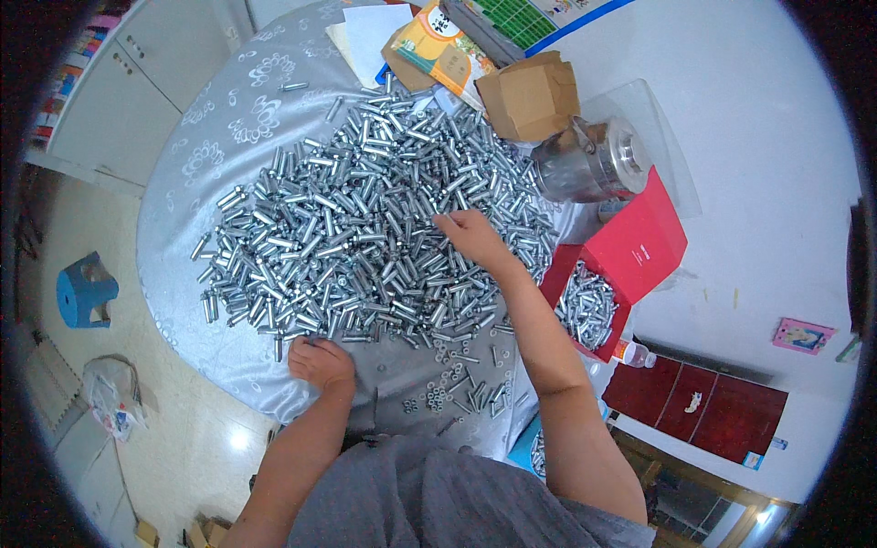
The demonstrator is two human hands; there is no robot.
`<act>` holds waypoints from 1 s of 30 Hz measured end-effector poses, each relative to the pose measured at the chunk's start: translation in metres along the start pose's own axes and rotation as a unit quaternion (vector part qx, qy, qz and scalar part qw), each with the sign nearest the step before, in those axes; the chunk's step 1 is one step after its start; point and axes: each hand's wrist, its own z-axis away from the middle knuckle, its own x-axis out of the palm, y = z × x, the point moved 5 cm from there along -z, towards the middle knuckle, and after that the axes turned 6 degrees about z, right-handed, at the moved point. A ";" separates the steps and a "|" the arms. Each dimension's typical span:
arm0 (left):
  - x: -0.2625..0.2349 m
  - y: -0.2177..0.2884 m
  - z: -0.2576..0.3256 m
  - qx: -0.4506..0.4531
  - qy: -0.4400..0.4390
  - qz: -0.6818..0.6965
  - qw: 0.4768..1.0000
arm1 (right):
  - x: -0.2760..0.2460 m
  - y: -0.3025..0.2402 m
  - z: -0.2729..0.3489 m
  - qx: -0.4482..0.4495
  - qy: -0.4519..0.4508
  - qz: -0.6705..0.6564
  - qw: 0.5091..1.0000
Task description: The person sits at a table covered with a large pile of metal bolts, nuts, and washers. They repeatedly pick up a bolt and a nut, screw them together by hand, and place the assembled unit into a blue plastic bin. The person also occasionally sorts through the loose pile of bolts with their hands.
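A wide heap of silvery metal expansion bolts [365,219] is spread over the table. My right hand [470,239] reaches onto the right part of the heap, its fingers closed together among the bolts; whatever is in them is too small to name. At the heap's near left edge lies my left hand [320,363], fingers curled in beside a few bolts, and what they hold is hidden. Small nuts and washers [438,395] are scattered between my forearms. Several thin loose bolts [484,395] lie to the right of them.
A red box [639,242], lid raised, holds more bolts right of the heap. Behind it stand a steel pot [594,163] and an open cardboard box [530,96]. A silver patterned cloth [196,274] covers the table. A blue stool [87,290] stands on the floor at left.
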 end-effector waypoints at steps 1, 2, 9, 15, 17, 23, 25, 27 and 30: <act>0.000 -0.001 0.000 0.003 0.004 -0.003 1.000 | -0.003 -0.013 0.004 -0.044 0.016 0.088 0.995; 0.000 -0.003 0.000 0.000 0.006 -0.005 1.000 | -0.003 -0.023 0.007 -0.088 0.032 0.175 0.980; 0.001 -0.001 0.002 0.016 0.012 0.000 1.000 | 0.022 -0.006 0.007 -0.121 -0.063 0.340 0.930; 0.004 -0.003 0.002 0.007 0.011 0.000 1.000 | 0.021 -0.026 -0.001 -0.088 -0.136 0.362 0.918; 0.003 -0.004 0.002 -0.005 0.008 -0.005 1.000 | 0.029 -0.027 -0.001 -0.090 -0.174 0.343 0.919; 0.002 0.000 0.001 0.009 0.027 -0.009 1.000 | 0.041 -0.017 0.000 -0.098 -0.139 0.344 0.924; 0.000 0.001 0.002 0.017 0.033 -0.009 0.999 | 0.042 -0.016 0.002 -0.100 -0.120 0.357 0.921; -0.002 0.002 0.001 0.015 0.023 -0.010 1.000 | 0.040 -0.020 0.005 -0.112 -0.115 0.346 0.924; 0.000 0.001 0.002 0.019 0.024 -0.017 0.999 | 0.030 -0.024 0.011 -0.114 -0.109 0.318 0.935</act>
